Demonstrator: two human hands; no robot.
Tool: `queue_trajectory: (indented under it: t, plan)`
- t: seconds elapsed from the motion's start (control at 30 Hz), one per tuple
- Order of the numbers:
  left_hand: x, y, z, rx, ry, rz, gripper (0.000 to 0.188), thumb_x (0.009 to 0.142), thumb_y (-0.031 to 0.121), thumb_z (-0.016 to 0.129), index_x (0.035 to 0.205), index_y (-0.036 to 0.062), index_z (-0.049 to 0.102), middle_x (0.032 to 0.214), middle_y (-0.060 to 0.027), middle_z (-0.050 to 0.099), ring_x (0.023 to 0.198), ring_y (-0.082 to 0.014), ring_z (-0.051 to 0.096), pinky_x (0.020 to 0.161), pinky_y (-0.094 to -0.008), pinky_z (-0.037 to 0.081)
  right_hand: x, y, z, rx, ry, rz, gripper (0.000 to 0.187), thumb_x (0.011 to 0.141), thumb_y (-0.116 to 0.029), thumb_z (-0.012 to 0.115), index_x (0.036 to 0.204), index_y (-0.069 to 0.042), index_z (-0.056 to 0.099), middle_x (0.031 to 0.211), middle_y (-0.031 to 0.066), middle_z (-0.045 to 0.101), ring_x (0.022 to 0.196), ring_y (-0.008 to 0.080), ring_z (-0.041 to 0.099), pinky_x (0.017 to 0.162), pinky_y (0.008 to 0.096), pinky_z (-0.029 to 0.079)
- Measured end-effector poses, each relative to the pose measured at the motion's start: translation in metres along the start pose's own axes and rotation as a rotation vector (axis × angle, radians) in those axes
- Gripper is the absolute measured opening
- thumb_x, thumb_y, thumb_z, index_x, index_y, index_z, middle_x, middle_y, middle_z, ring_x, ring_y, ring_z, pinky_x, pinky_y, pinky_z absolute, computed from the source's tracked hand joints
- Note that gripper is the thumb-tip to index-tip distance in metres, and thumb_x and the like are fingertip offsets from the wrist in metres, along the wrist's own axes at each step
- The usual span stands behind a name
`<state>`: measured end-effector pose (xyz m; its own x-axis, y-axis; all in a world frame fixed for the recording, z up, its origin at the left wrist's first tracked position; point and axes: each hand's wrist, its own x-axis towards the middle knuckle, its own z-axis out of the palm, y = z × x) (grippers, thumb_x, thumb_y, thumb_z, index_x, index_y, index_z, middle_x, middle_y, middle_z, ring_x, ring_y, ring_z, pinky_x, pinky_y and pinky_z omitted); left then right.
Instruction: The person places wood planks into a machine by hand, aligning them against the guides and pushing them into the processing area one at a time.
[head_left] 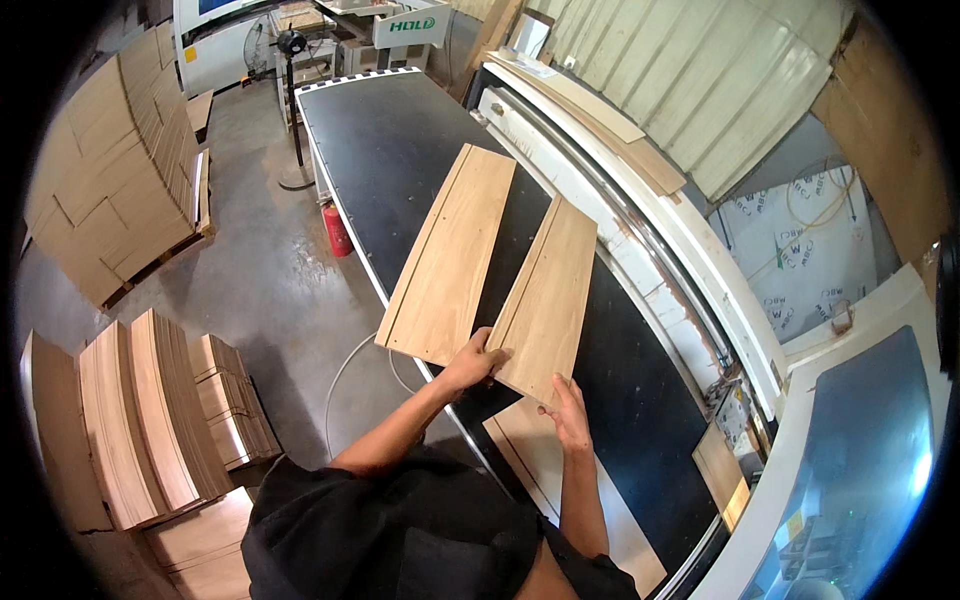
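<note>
A light wood-grain panel (pixel 548 300) with a groove along its left side is gripped at its near end by both hands. My left hand (pixel 474 362) is closed around its near left corner. At the near right corner, my right hand (pixel 568 410) pinches the edge, thumb on top. To the left, a second grooved panel (pixel 450 255) with small drilled holes lies on the black machine table (pixel 400 115). A third panel (pixel 535 440) is on the table below the held one, partly covered by it and by my right arm.
Panel stacks (pixel 150 410) stand at the lower left, and a tall stack of flat cardboard (pixel 110 170) behind them. A red fire extinguisher (pixel 337 231) stands by the table's left edge. A white machine rail (pixel 640 220) runs along the right, near a bluish window panel (pixel 860 460).
</note>
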<state>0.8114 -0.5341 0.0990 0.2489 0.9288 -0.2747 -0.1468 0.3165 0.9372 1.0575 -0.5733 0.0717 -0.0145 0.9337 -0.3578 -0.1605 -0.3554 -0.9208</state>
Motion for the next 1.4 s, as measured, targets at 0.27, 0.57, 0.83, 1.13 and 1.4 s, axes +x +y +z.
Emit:
queue_trajectory:
  t: [0.27,0.57,0.83,1.13,1.4]
  plan:
    - [-0.046,0.035,-0.015,-0.113,-0.009,-0.057,0.059,0.093,0.011,0.065,0.149,0.0016,0.048,0.126,-0.0091,0.065,0.113,-0.0166,0.060,0.096,-0.0279,0.045,-0.047,-0.004,0.024,0.131,-0.197,-0.109,0.057,0.108,-0.025,0.054,0.156,-0.001,0.034,0.145,0.0118,0.053,0.126,0.0226,0.057,0.102,0.0384,0.048]
    - [-0.102,0.030,-0.012,-0.213,0.099,0.058,0.067,0.091,0.011,0.067,0.153,-0.0016,0.043,0.134,-0.0105,0.064,0.117,-0.0184,0.061,0.102,-0.0311,0.044,-0.088,-0.023,0.038,0.068,-0.250,-0.135,0.065,0.108,-0.029,0.054,0.160,0.000,0.027,0.150,0.0121,0.048,0.135,0.0194,0.046,0.114,0.0359,0.036]
    - [-0.121,0.027,-0.029,-0.253,0.213,0.152,0.065,0.091,0.010,0.065,0.151,-0.0019,0.043,0.131,-0.0114,0.064,0.116,-0.0168,0.062,0.102,-0.0314,0.046,-0.061,-0.035,0.065,-0.016,-0.353,-0.104,0.070,0.107,-0.035,0.056,0.160,0.000,0.026,0.149,0.0141,0.047,0.137,0.0205,0.044,0.116,0.0356,0.033]
    - [-0.115,0.027,-0.068,-0.041,0.448,0.126,0.053,0.087,0.017,0.061,0.136,-0.0025,0.058,0.101,-0.0044,0.065,0.085,-0.0117,0.057,0.077,-0.0263,0.045,-0.022,-0.026,0.109,0.007,-0.444,-0.097,0.060,0.106,-0.038,0.056,0.149,0.002,0.041,0.128,0.0122,0.060,0.115,0.0172,0.058,0.099,0.0339,0.048]
    - [-0.065,-0.001,-0.141,0.972,0.657,0.309,0.080,0.094,0.041,0.071,0.156,0.0013,0.040,0.148,-0.0278,0.052,0.134,-0.0397,0.052,0.111,-0.0466,0.042,0.008,-0.052,0.133,-1.174,-0.116,-0.209,0.065,0.098,-0.046,0.067,0.136,0.006,0.056,0.129,0.0263,0.063,0.115,0.0426,0.065,0.099,0.0486,0.051]
